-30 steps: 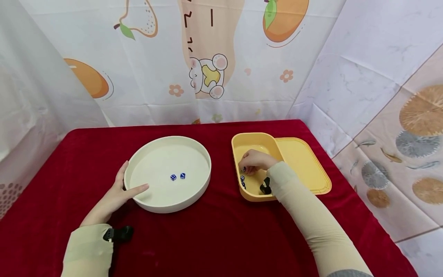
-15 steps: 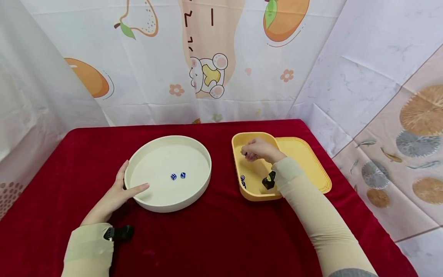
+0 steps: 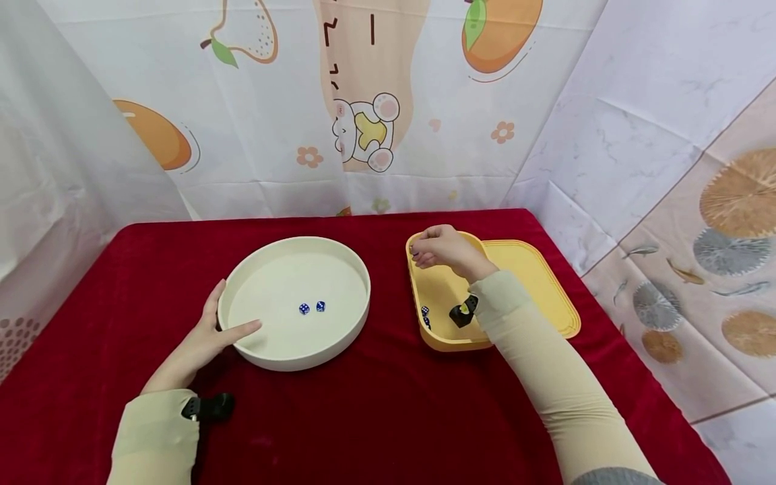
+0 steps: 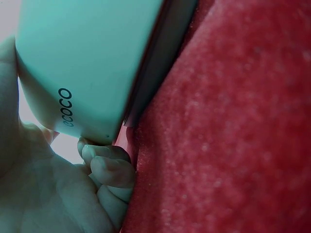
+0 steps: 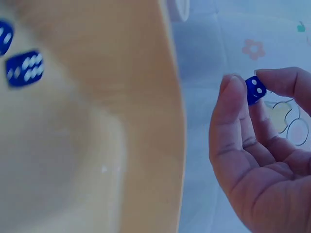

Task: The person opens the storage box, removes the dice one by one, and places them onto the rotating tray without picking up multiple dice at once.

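Observation:
Between thumb and fingertips, my right hand pinches a blue die with white dots. That hand is over the back left part of a yellow rectangular box, up out of it in the right wrist view. Two more blue dice lie against the box's left wall. My left hand holds the left side of a round cream tray, thumb over the rim and the other fingers along the outer wall. Inside the tray, a blue die lies beside another blue die.
To the right of the box, partly behind it and the sleeve, lies a flat yellow lid. A red cloth covers the table. Printed curtains hang behind and at the sides. A black wrist camera overlaps the box.
My right hand has risen from the bottom of the box with a die in its fingertips and moved toward the back left rim. The left hand and tray have stayed put.

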